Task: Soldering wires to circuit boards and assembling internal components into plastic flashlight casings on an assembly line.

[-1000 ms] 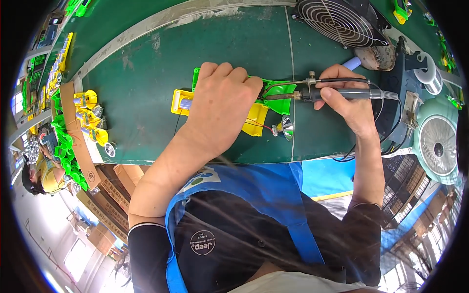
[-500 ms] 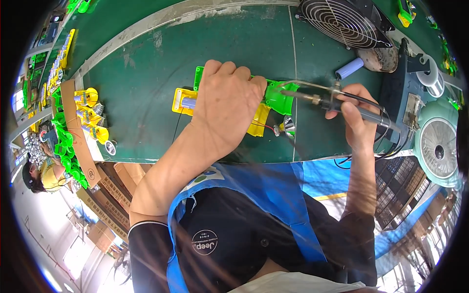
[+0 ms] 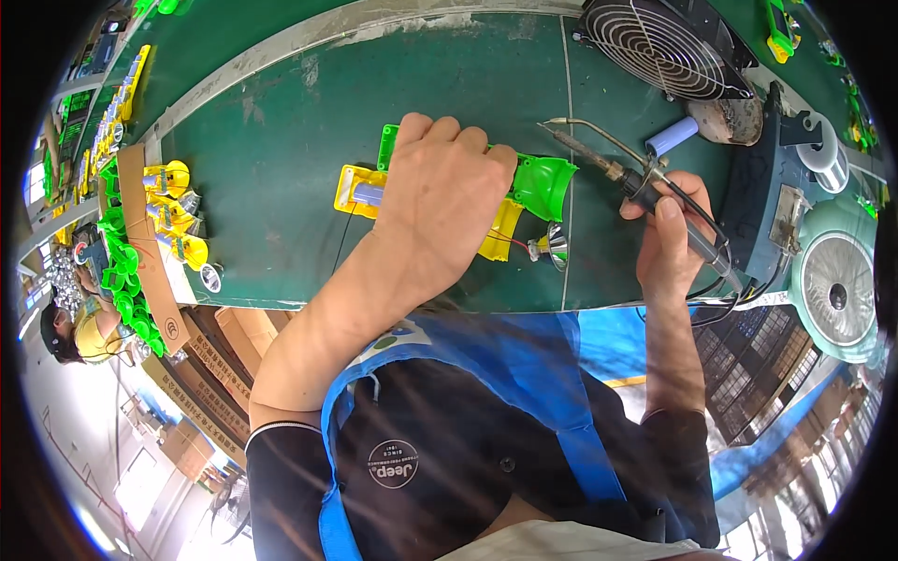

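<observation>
My left hand [image 3: 444, 201] is closed over a green plastic housing half [image 3: 546, 187], its fingers curled down and covering the middle. Beneath and nearer me lies a yellow housing half [image 3: 502, 230] with a blue-violet cylindrical battery [image 3: 369, 194] at its left end. A red wire runs from the yellow part to a small shiny reflector [image 3: 554, 246] on its right. Closed around the handle of a soldering iron [image 3: 644, 194], my right hand [image 3: 675, 229] holds it up to the right. A thin curved tube runs along the iron; its tip is apart from the green part.
A black fan with a wire guard [image 3: 659, 47] stands at the back right, with a loose battery [image 3: 672, 137] nearby. Farther right are a solder spool [image 3: 823, 154] and a pale green round fan [image 3: 835, 294]. Yellow lamp parts [image 3: 173, 217] sit beside a cardboard strip [image 3: 150, 252] at left.
The soldering iron has lifted away from the green housing, its tip now farther back. My right hand has shifted slightly. My left hand and the housings have moved slightly right.
</observation>
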`<state>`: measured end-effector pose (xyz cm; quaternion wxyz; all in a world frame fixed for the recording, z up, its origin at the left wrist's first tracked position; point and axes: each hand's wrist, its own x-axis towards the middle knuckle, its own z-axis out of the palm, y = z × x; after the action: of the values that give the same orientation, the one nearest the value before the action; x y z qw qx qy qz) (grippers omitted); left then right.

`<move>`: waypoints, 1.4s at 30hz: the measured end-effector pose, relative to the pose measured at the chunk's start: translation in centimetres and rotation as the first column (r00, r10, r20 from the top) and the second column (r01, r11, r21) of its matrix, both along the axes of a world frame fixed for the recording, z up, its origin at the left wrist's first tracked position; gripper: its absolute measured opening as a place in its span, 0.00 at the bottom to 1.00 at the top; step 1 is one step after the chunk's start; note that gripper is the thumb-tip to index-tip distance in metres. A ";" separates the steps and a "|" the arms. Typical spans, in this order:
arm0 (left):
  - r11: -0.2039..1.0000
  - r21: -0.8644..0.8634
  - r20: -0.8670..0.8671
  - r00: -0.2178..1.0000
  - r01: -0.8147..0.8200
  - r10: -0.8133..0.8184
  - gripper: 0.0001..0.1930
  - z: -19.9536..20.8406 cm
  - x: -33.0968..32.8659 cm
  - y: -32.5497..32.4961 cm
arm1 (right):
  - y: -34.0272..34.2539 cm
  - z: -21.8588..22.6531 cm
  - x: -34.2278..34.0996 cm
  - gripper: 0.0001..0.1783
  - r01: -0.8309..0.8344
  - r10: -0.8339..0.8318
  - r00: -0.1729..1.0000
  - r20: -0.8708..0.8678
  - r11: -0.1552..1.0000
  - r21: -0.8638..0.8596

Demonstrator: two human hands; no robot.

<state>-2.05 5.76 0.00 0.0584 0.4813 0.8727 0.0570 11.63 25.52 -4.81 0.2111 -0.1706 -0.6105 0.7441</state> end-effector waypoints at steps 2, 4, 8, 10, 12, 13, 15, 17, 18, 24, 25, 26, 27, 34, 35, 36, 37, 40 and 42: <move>1.000 0.011 0.008 1.000 0.011 -0.011 0.04 0.2 0.0 0.0 | -0.1 -0.2 0.3 0.15 0.019 -0.019 1.000 -0.007 1.000 -0.009; 1.000 0.015 0.007 1.000 0.010 -0.011 0.04 0.1 0.1 -0.1 | -0.4 -0.6 0.6 0.16 0.028 -0.028 0.999 -0.021 0.999 -0.025; 0.999 0.035 -0.012 1.000 0.021 -0.021 0.04 -0.1 0.1 -0.2 | -0.5 -1.3 1.2 0.15 0.066 -0.068 0.996 -0.055 0.997 -0.036; 0.999 0.037 0.000 1.000 0.020 -0.020 0.05 -0.2 -0.1 -0.7 | -0.4 -1.4 1.1 0.14 0.030 -0.032 0.993 -0.113 0.999 -0.023; 0.980 0.191 0.049 0.997 0.052 -0.063 0.06 -0.4 -0.5 -2.0 | -0.7 -1.4 0.8 0.14 0.021 -0.023 0.994 -0.110 1.000 -0.015; 0.978 0.200 0.047 0.997 0.056 -0.067 0.06 0.2 -0.7 -2.8 | -0.6 -1.4 0.9 0.14 0.031 -0.033 0.992 -0.118 0.999 -0.014; 0.952 0.299 -0.193 0.973 -0.063 0.125 0.17 2.3 -0.6 -5.2 | -0.5 -1.6 1.1 0.14 0.044 -0.045 0.991 -0.127 0.999 -0.005; 0.956 0.148 -0.152 0.950 -0.252 0.274 0.29 3.3 0.5 -8.9 | -0.3 -2.3 1.3 0.14 0.068 -0.064 0.985 -0.159 0.997 0.022; 0.942 0.034 -0.129 0.933 -0.335 0.336 0.38 2.9 1.4 -11.1 | -0.4 -2.2 1.0 0.14 0.056 -0.049 0.986 -0.160 0.998 0.035; 0.659 0.431 0.566 0.754 -0.616 0.334 0.15 -0.2 4.2 -15.4 | -0.8 -1.7 0.7 0.15 0.072 -0.065 0.990 -0.124 0.996 0.047; 0.666 0.457 0.576 0.767 -0.589 0.282 0.06 1.0 3.7 -15.2 | -1.1 -1.4 0.9 0.15 0.070 -0.063 0.990 -0.124 0.996 0.052; 0.701 0.487 0.551 0.806 -0.521 0.216 0.05 1.6 3.2 -14.7 | -1.5 -1.1 1.2 0.15 0.075 -0.074 0.989 -0.127 0.997 0.000; 0.730 0.516 0.522 0.840 -0.448 0.147 0.04 1.9 2.6 -14.2 | -1.8 -0.8 1.4 0.15 0.081 -0.087 0.988 -0.131 0.995 -0.052; 0.829 0.558 0.311 0.928 -0.004 -0.204 0.10 0.9 -0.9 -10.4 | -1.7 0.4 1.7 0.17 -0.089 0.089 0.996 -0.014 0.995 -0.043; 0.868 0.496 0.312 0.927 0.026 -0.206 0.10 0.8 -1.0 -10.0 | -1.5 0.5 1.7 0.18 -0.141 0.141 0.990 0.002 0.990 -0.028; 0.871 0.491 0.316 0.926 0.027 -0.207 0.10 0.8 -1.1 -9.5 | -1.7 1.0 1.5 0.18 -0.154 0.155 0.988 0.029 0.988 -0.022; 0.887 0.457 0.293 0.929 0.072 -0.227 0.09 0.7 -1.2 -9.1 | -1.7 1.2 1.3 0.18 -0.153 0.154 0.988 0.032 0.988 -0.029; 0.913 0.396 0.264 0.939 0.102 -0.219 0.09 0.3 -0.9 -8.2 | -1.9 1.7 0.5 0.14 -0.222 0.231 0.967 0.110 0.971 -0.083; 0.924 0.373 0.257 0.947 0.086 -0.192 0.09 0.2 -0.4 -7.8 | -1.8 2.0 -0.1 0.14 -0.276 0.287 0.947 0.143 0.957 -0.090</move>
<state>-2.47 -2.01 0.21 0.1010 0.5318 0.7929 0.2797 11.50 23.75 -2.83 0.0488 -0.1459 -0.6173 0.7716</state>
